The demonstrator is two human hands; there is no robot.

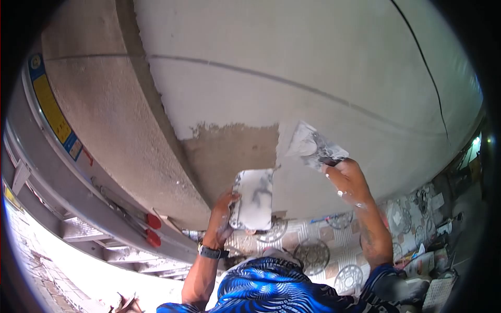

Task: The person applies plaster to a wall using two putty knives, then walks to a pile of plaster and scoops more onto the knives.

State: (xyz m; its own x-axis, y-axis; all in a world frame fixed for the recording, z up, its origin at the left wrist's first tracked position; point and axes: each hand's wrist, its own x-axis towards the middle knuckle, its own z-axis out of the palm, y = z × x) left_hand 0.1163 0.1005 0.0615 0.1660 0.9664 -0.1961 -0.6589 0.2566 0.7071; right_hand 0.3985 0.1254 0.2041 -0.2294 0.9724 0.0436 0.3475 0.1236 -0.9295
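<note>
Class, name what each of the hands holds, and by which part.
Left hand grips the plaster board by its left edge; right hand holds the trowel by its handle end.

A flat metal plastering trowel (313,146), smeared with white plaster, is pressed blade-first against the wall just right of the bare brown patch of unplastered wall (229,151). A rectangular metal plaster board (254,198), coated in white plaster, is held tilted just below that patch, near the wall.
</note>
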